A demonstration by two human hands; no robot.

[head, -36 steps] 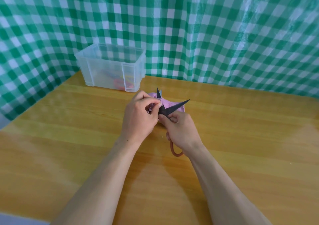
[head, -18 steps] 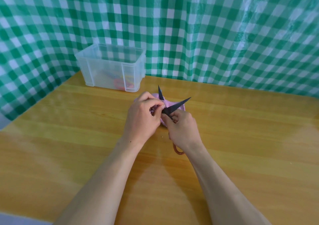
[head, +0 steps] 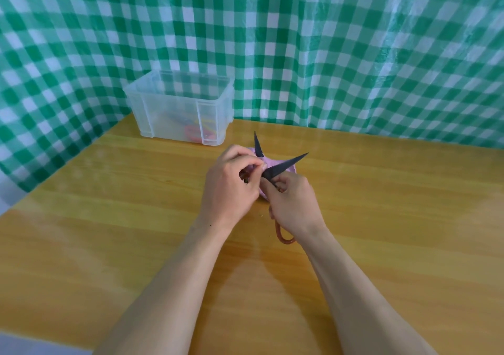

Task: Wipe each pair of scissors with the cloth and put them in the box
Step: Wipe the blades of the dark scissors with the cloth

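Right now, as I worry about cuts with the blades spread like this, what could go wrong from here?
The scissors are spread wide while the left hand pinches the cloth against a blade near the pivot; if the right hand squeezes the handles, fingers could get nipped.
Both tips stand bare beyond the cloth; a slip toward them could prick.
Put into the box open, the tips could snag what lies inside.

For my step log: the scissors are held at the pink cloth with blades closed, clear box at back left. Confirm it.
Wrong on one point: the scissors have their blades spread open, not closed, as the head view shows. They are held at the pink cloth, with the clear box at back left.
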